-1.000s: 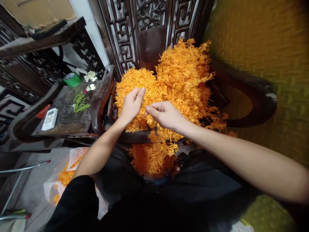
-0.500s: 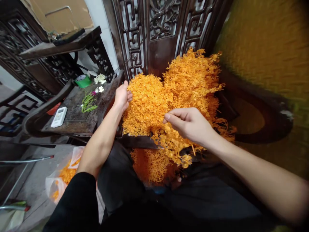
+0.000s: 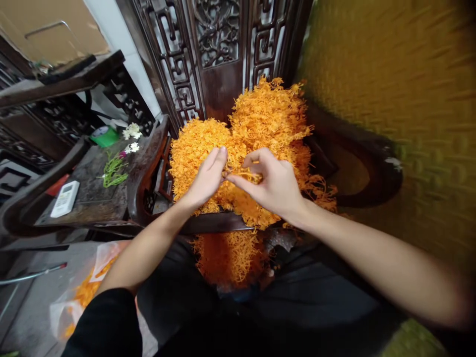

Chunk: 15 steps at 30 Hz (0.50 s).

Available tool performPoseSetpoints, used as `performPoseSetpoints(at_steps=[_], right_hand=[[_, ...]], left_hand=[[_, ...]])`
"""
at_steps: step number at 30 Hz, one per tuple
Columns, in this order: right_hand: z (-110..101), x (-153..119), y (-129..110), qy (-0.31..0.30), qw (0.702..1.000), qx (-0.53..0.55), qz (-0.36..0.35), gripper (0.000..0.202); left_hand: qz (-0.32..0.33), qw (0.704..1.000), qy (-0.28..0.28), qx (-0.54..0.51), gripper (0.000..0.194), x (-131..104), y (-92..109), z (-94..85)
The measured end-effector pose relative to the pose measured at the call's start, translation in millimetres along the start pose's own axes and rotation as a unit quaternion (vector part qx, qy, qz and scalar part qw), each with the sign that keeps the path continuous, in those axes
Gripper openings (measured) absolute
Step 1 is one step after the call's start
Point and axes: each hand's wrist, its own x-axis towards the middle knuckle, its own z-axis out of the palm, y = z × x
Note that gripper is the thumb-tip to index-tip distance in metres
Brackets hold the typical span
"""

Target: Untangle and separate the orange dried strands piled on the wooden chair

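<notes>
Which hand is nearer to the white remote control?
The left hand: it is across the armrest from the remote control; the right hand is farther, beyond the left.

I can't tell whether left hand (image 3: 207,177) or right hand (image 3: 277,183) grips the strands (image 3: 250,174), too small; bag (image 3: 61,310) partly behind sleeve (image 3: 106,322), carton (image 3: 44,29) cut off up top, weave (image 3: 357,84) blurry.
</notes>
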Motion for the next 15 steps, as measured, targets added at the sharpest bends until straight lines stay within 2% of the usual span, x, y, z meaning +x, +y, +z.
performPoseSetpoints(at_steps=[2, 5, 11, 15], right_hand=[[2.0, -1.3, -0.1, -0.028, 0.994, -0.087, -0.06, 0.044], [6.3, -0.9, -0.5, -0.05, 0.985, -0.149, -0.066, 0.04], [10.3, 2.8, -6.0, -0.08, 0.996, -0.008, -0.046, 0.025], [10.5, 3.8, -7.9, -0.081, 0.986, 0.141, -0.023, 0.021]], left_hand=[[-0.007, 1.0, -0.001, -0.002, 0.056, -4.6, 2.0, 2.1], [-0.005, 1.0, -0.005, 0.0, 0.054, -9.6, 3.8, 4.8], [0.018, 0.999, -0.02, 0.025, 0.052, -12.7, 7.1, 2.5], [-0.005, 0.997, -0.069, -0.041, 0.055, -11.0, 15.7, -1.0]])
